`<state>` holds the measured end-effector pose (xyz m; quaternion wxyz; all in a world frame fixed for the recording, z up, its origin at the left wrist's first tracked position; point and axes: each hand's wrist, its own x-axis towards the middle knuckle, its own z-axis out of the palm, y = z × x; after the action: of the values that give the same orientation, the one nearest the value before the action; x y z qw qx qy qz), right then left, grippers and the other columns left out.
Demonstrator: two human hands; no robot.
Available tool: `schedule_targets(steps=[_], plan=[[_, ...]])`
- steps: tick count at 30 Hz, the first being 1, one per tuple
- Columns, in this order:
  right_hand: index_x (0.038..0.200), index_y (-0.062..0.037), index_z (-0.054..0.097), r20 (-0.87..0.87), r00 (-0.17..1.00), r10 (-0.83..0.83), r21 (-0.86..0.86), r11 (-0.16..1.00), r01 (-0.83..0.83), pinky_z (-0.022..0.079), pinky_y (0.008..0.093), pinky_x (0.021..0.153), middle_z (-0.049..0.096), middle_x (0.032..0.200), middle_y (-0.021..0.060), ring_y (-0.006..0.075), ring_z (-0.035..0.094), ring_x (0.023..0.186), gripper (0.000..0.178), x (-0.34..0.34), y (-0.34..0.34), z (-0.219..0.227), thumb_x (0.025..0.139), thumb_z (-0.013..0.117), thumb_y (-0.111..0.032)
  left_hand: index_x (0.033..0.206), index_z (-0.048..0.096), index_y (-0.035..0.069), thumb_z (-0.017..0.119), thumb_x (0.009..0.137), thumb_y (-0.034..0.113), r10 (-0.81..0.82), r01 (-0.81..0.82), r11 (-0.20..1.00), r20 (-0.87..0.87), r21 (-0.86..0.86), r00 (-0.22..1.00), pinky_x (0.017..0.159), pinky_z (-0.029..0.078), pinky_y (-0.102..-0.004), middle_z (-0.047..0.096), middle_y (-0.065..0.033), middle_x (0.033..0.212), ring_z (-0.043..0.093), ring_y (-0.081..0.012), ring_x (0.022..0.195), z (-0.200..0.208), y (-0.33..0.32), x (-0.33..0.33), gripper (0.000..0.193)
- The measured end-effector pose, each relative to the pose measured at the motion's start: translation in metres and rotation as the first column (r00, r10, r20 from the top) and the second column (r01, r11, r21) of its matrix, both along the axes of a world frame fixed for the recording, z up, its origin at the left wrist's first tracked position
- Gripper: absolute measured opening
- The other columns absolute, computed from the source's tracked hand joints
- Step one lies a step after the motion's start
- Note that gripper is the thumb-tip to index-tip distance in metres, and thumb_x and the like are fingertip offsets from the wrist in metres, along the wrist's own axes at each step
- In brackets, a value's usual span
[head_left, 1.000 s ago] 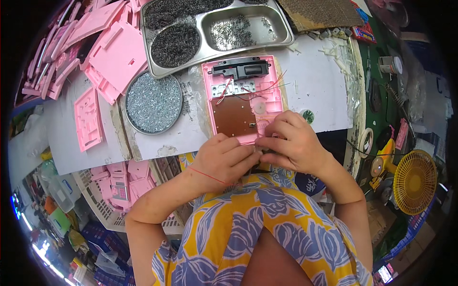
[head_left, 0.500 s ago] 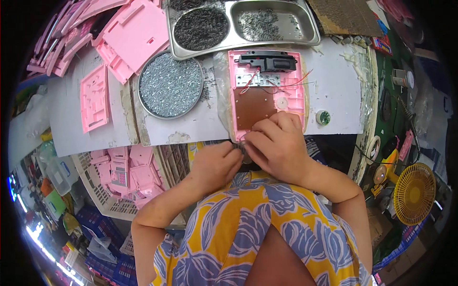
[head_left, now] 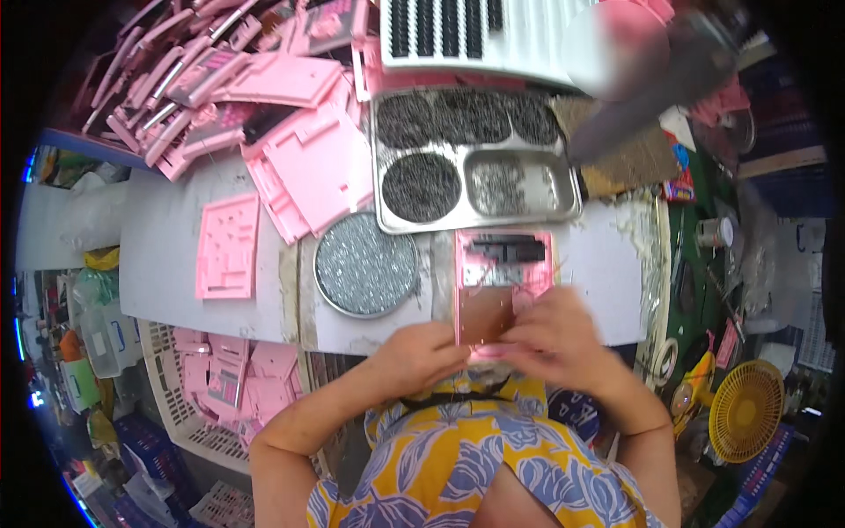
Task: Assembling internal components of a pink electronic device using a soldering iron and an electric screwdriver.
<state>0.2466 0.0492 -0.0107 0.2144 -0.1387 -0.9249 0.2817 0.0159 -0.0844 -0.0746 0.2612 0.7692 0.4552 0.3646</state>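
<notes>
An open pink plastic casing [head_left: 550, 261] lies at the table's front edge. Inside it are a black module [head_left: 506, 248], thin wires and a brown board [head_left: 482, 315]. My left hand [head_left: 421, 354] is closed at the casing's lower left corner, its fingertips pinched on something too small to make out. Over the lower right part, my right hand [head_left: 554, 339] bends its fingers and thumb together in a pinch by the lower edge; what lies between them is hidden and slightly blurred.
A round dish of silvery small parts [head_left: 365, 264] stands left of the casing. Behind is a metal compartment tray [head_left: 458, 223] of screws, then a white tray [head_left: 537, 40] with black parts. Pink panels [head_left: 321, 167] pile up left. A dark blurred object [head_left: 651, 97] hangs at upper right.
The view has tilted upward, so the table sits lower and the white tray and blurred object show. Both hands stay at the casing's lower edge; the right hand has turned, its fingers pointing left.
</notes>
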Motion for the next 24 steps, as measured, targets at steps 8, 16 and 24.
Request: schedule_targets(steps=[8,16,24], plan=[[0.101,-0.0106,0.074,-0.163,0.927,-0.337,0.487,0.790,0.373,0.051,0.0368,0.085,0.073,0.101,0.0064,0.0300,0.062,0.103,0.015,-0.088,0.281,0.028,0.088,0.074,-0.018,0.097,0.069,0.012,0.078,0.085,0.022,-0.057,0.057,0.998,-0.009,-0.006,0.998,0.057,0.047,-0.0408,0.053,-0.0061,0.076,0.059,-0.0279,0.068,-0.005,0.007,-0.001,0.018],[0.093,-0.0107,0.072,-0.244,0.953,-0.179,0.819,0.488,0.301,0.054,0.0371,0.087,0.071,0.104,0.0024,0.0270,0.062,0.100,0.012,-0.175,0.334,-0.009,0.082,0.077,-0.014,0.097,0.070,0.013,0.078,0.085,0.023,-0.046,0.046,0.999,-0.004,-0.024,0.999,0.058,0.047,-0.0394,0.056,-0.0052,0.078,0.059,-0.0268,0.068,-0.006,-0.001,-0.003,0.018],[0.126,-0.0006,0.063,-0.655,0.478,-0.584,-0.592,0.791,0.156,0.054,0.0312,0.065,0.070,0.084,0.0066,0.0156,0.064,0.073,0.036,-0.096,0.403,0.001,0.093,0.070,-0.011,0.095,0.070,0.011,0.081,0.082,0.020,-0.019,0.019,1.000,-0.010,-0.012,1.000,0.057,0.046,-0.0404,0.056,-0.0066,0.077,0.059,-0.0276,0.067,-0.003,0.007,0.001,0.019]])
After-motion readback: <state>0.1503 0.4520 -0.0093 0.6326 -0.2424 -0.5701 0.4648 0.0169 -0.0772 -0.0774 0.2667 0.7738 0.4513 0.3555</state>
